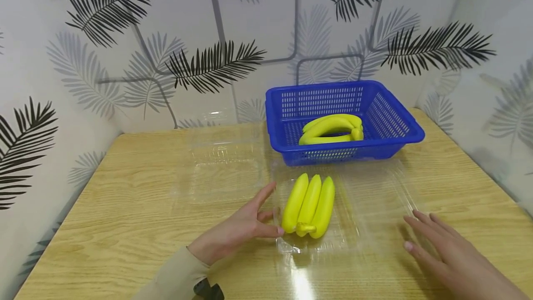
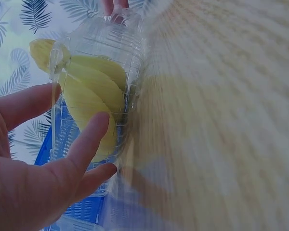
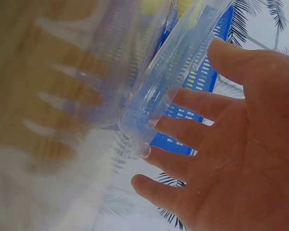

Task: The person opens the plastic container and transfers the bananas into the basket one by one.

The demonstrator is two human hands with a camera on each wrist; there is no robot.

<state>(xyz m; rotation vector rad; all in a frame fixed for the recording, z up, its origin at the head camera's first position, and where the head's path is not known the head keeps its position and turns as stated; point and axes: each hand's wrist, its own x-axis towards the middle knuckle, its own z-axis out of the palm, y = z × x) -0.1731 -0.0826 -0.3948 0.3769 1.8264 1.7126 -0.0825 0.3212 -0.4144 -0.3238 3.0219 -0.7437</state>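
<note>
Three joined yellow bananas (image 1: pixel 309 205) lie in a clear plastic clamshell box (image 1: pixel 347 240), stem end toward me. The box's lid (image 1: pixel 381 193) is folded out flat to the right. My left hand (image 1: pixel 237 228) is at the box's left wall, its fingers spread; in the left wrist view the thumb meets the rim and the fingertips lie against the side. My right hand (image 1: pixel 451 251) is beside the lid's right edge with fingers extended, holding nothing. In the right wrist view its fingertips are close to the clear plastic; contact is hard to tell.
Behind the box stands a blue plastic basket (image 1: pixel 345 154) holding more bananas (image 1: pixel 333 131). Another clear plastic box (image 1: pixel 226 179), its lid up, stands to the left on the wooden table (image 1: pixel 137 226). A leaf-patterned wall covering (image 1: pixel 250 17) rises behind.
</note>
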